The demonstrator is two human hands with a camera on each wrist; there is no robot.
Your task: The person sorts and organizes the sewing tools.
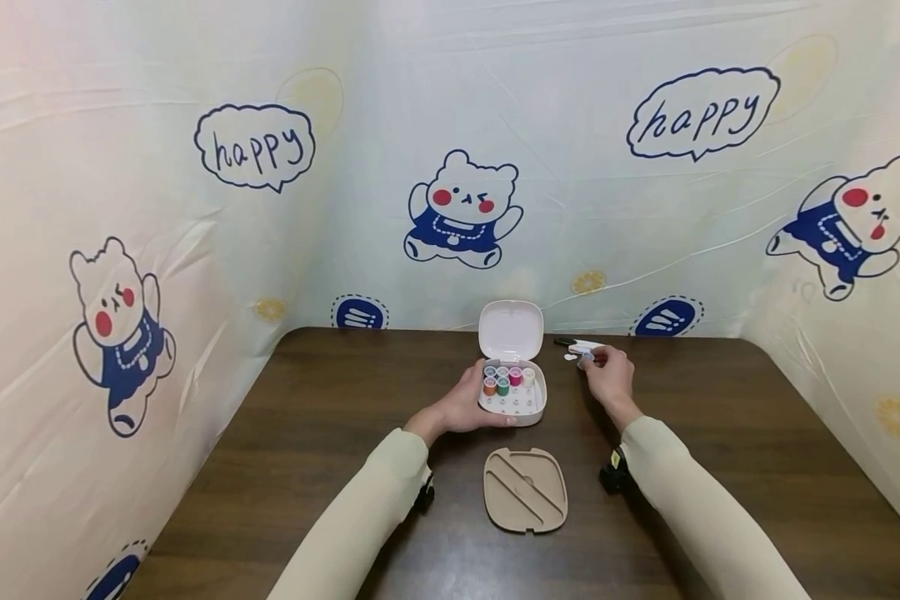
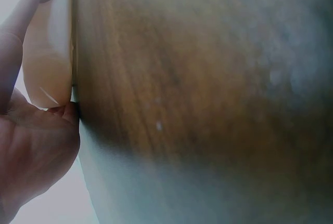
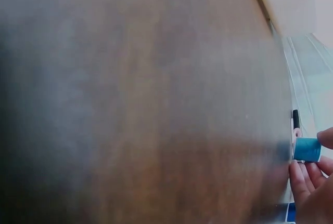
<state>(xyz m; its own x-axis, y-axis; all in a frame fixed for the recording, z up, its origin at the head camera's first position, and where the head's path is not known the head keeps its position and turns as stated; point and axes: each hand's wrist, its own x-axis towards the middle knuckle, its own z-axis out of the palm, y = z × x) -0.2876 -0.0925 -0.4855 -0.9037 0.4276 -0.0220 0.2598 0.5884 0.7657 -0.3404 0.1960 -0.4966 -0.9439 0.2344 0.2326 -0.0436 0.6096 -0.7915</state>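
My left hand [image 1: 465,403] grips the side of a white sewing box [image 1: 527,420], thumb along its front wall. The box's lid [image 1: 511,330] stands raised at the back. Inside, several thread spools, among them a pink spool [image 1: 516,377], an orange spool [image 1: 490,387] and a green spool [image 1: 502,387], fill the back of a pegged insert [image 1: 521,407]. To the right of the box, my right hand [image 1: 611,377] pinches a blue thread spool [image 3: 307,149] between thumb and fingers. In the left wrist view the box wall [image 2: 49,52] shows between thumb and fingers.
A beige tray [image 1: 506,505] with diagonal ridges lies on the brown table [image 1: 330,417], in front of the box. Beyond the right hand lie a black-and-white slender tool [image 1: 565,342] and a small white piece [image 1: 570,357]. A printed curtain [image 1: 360,208] hangs behind the table.
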